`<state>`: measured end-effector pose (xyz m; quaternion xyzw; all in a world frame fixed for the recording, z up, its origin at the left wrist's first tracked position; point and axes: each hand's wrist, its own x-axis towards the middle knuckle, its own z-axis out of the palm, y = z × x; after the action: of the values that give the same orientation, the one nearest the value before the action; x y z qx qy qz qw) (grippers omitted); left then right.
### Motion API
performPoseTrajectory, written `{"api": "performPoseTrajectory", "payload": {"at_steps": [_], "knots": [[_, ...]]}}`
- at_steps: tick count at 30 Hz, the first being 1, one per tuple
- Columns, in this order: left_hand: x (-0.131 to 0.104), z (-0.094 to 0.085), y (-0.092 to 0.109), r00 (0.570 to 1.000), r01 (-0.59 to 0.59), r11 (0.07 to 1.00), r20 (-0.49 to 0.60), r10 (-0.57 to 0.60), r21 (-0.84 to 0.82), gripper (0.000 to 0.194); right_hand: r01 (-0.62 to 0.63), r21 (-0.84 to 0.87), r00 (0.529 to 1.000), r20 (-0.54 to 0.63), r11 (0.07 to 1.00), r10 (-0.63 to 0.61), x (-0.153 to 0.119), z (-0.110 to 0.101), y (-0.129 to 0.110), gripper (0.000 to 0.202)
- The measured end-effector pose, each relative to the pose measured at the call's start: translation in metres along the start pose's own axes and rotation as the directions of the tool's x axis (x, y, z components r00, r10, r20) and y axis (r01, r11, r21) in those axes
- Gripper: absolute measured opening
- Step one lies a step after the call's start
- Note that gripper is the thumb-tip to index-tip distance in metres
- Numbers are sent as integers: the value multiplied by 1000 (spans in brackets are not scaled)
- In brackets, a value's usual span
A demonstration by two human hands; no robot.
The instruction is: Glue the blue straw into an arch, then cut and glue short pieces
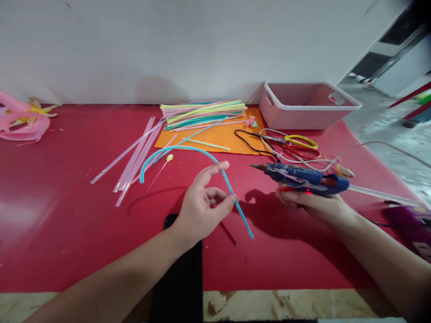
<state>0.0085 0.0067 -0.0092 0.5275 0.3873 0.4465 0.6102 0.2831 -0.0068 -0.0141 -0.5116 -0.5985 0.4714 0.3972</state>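
My left hand [205, 204] pinches a blue fuzzy stem [242, 215] between thumb and fingers, and the stem arches away to the left above the table. On the right, my right hand [310, 204] grips a blue glue gun [299, 177] by its handle, its nozzle pointing left toward the stem without touching it. A clear glue stick juts from the gun's back. Left of my left hand lies a thin stick with a small yellow tip [169, 158]. Pale pink strips [134, 163] lie farther left.
Colourful stems [202, 114] are piled on an orange sheet [215, 142] by the wall. A pink basket [303, 114], scissors [301, 146] and cables are at the back right. A black phone-like object [178, 287] lies under my left forearm; pink ribbon [25, 125] is far left.
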Motion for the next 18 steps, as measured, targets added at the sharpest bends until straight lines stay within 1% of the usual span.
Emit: {"api": "performPoseTrajectory", "payload": {"at_steps": [2,3,5,7,9,11,14,18], "knots": [[0,1,1,1000,6,1000,16,-6,-2,59,-30,94,995,103,995,21,-2,4,0,31],[0,1,1,1000,9,1000,20,-9,2,58,-42,110,991,130,993,27,-3,5,1,30],[1,0,1,999,23,1000,41,-24,18,58,-65,92,991,125,994,53,-6,7,2,26],[0,-1,1,995,45,998,85,-49,48,59,-112,54,989,98,992,107,-8,7,2,18],[0,-1,1,991,36,995,122,-47,90,60,-132,-9,989,70,991,132,-9,8,1,13],[-2,0,1,990,-18,990,139,-2,139,59,-82,-109,995,56,991,88,-9,8,-1,12],[-4,1,1,983,-98,976,172,64,194,57,34,-248,998,53,968,-22,-8,9,-6,10],[-5,1,0,976,-122,970,204,79,212,57,68,-308,995,96,949,-40,-7,12,-14,9]]}}
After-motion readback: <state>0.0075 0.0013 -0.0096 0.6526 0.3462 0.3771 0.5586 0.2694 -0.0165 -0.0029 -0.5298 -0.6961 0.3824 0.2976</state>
